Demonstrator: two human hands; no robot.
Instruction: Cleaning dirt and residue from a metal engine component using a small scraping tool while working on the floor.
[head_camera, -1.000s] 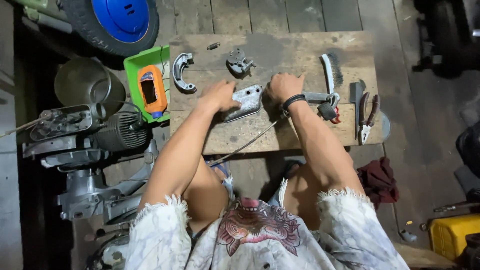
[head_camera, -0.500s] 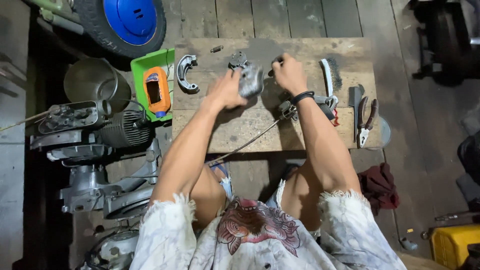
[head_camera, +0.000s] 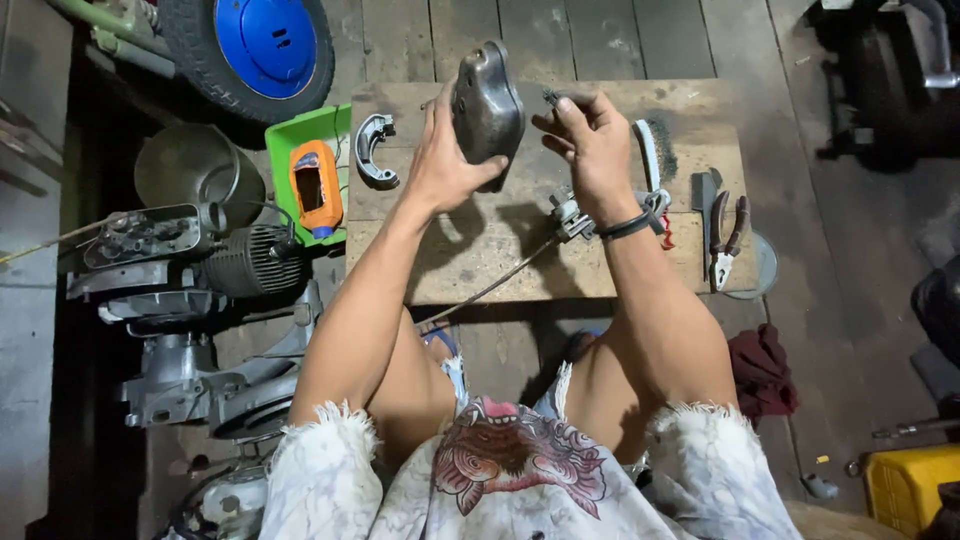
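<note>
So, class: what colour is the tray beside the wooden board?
Bright green, clearest in the head view: the tray holds an orange bottle.

Metal cover (head_camera: 487, 108) now off the board (head_camera: 480, 260)

The left hand (head_camera: 448, 160) grips a grey metal cover (head_camera: 487, 105) above the wooden board (head_camera: 470, 250), while the right hand (head_camera: 590, 145) pinches a small part (head_camera: 549, 96).

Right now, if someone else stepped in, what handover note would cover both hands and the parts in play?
Left hand: holds the dark metal cover raised above the wooden board.
Right hand: pinches a small dark part beside the cover.
On the board: curved brake shoe, wire brush, pliers, a cable fitting by the right wrist.
Done: cover is up off the board. Left: small part is not yet in or on the cover.
</note>
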